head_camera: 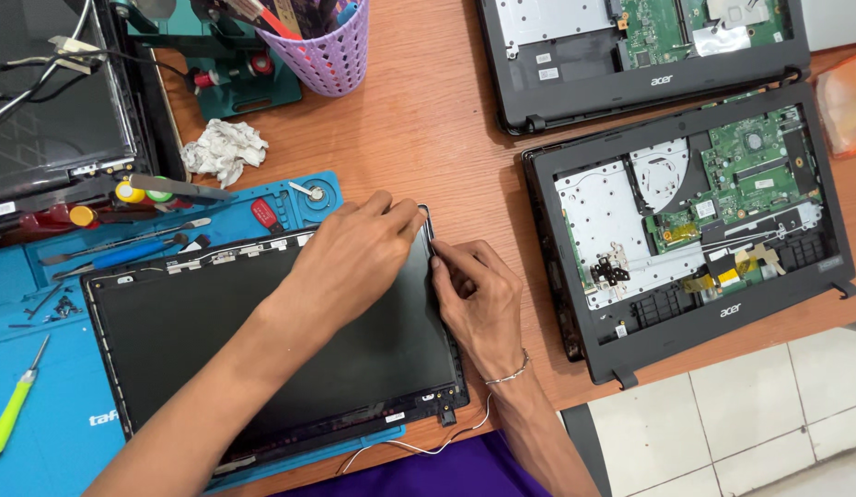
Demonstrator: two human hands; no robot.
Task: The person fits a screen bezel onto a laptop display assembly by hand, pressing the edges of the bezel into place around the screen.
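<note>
A laptop screen panel (pixel 216 340) in its black lid lies face up on a blue work mat (pixel 51 405). My left hand (pixel 354 258) rests flat on the panel's upper right area, fingertips at the top right corner. My right hand (pixel 474 294) pinches the thin metal bracket (pixel 428 235) that runs along the panel's right edge. A thin white cable (pixel 428 448) trails from the lid's lower right hinge corner.
Two opened laptop bases (pixel 695 230) (pixel 630 55) with bare boards lie at the right. A purple basket of tools (pixel 331 46), a crumpled tissue (pixel 224 147), screwdrivers (pixel 124 248) and a green-handled driver (pixel 9 414) sit at the left. Another screen (pixel 51 120) is at the top left. The table edge is at the lower right.
</note>
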